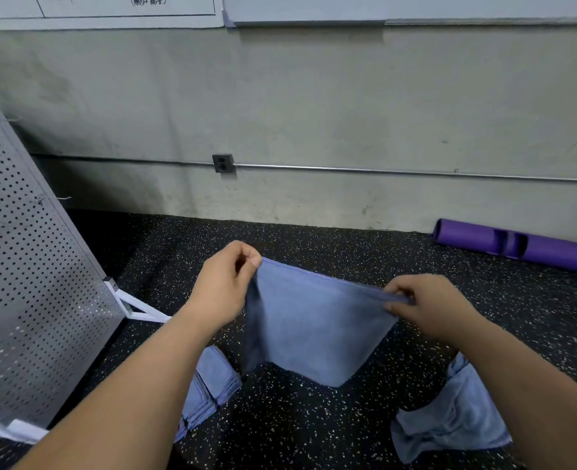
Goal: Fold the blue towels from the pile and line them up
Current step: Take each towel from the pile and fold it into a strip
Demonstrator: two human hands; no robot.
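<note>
**Towel-folding spot: contents, left to right**

perforated panel (26, 283): grey metal, leaning at the far left. Its white foot (138, 308) sits on the black speckled floor (314, 432).

folded towels (212, 385): blue, stacked neatly on the floor just right of the panel, partly hidden behind the left forearm.

wall outlet (223, 163): dark, fixed to the concrete wall behind. A metal conduit (382, 170) runs from it to the right.

left hand (226, 283): raised, fingers curled. Thumb and fingertips pinch the top left corner of the held towel (317, 327).

held towel: blue, at centre, spread between both hands. Its top edge is taut and slopes down to the right, and the cloth hangs over the floor between the two lots of towels. The left side is blurred. Whether the lowest edge touches the floor cannot be told.

right hand (429, 303): lower than the left, fingers curled, pinching the towel's top right corner.

loose towels (456, 412): blue and crumpled, a heap on the floor at lower right, partly behind the right forearm and well apart from the folded towels.

purple tube (517, 245): lying on the floor against the wall, far right.
</note>
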